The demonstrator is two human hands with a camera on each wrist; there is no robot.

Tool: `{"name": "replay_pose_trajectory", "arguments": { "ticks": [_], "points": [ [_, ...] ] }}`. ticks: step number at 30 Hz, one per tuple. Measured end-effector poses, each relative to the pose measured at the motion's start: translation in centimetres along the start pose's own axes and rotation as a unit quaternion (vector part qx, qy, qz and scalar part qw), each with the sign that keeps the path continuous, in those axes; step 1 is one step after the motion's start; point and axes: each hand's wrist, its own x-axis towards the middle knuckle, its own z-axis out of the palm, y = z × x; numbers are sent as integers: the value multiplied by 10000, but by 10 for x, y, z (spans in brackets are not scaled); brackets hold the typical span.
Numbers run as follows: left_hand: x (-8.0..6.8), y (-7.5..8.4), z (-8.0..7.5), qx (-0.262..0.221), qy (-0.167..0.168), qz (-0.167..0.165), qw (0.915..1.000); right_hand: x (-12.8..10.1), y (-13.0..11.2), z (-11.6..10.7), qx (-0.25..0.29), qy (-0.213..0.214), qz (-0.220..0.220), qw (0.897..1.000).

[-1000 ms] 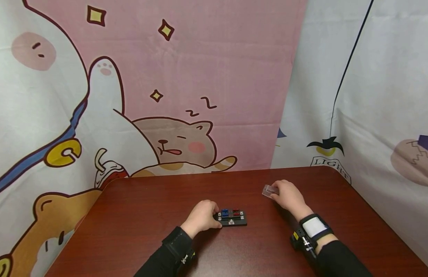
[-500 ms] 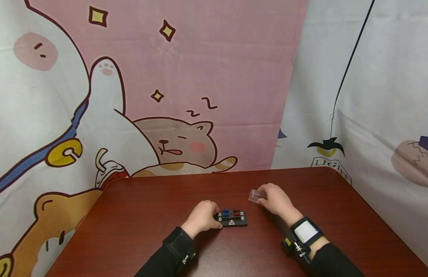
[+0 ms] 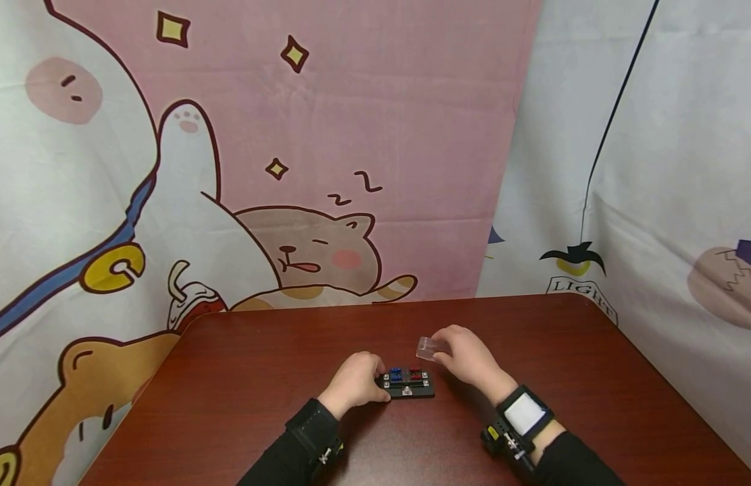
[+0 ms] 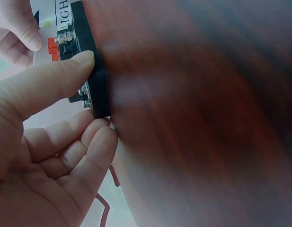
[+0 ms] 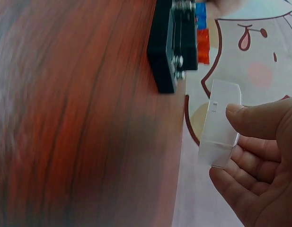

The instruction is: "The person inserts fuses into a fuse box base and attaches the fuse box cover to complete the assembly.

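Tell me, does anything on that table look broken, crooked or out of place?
Nothing looks damaged or spilled. The one thing apart is the clear plastic cover: the right hand holds it in the air beside the black fuse block, whose blue and red fuses are bare. The left hand grips the block flat on the table.

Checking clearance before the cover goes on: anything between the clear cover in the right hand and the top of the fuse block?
Nothing visible. The clear cover, pinched by the right hand, hangs above the fuse block; only open air separates them. The left hand grips the block's left end, clear of its top.
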Motion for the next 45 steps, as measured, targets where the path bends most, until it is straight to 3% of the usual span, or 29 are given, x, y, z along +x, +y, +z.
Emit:
{"name": "replay_pose_trajectory", "arguments": {
  "ticks": [16, 45],
  "points": [
    [1, -2, 2, -34, 54, 96, 9999, -4, -26, 6, 197, -107, -1006, 9947],
    [1, -2, 1, 8, 91, 176, 9998, -8, -39, 13, -91, -469, -1366, 9895]
  ]
}}
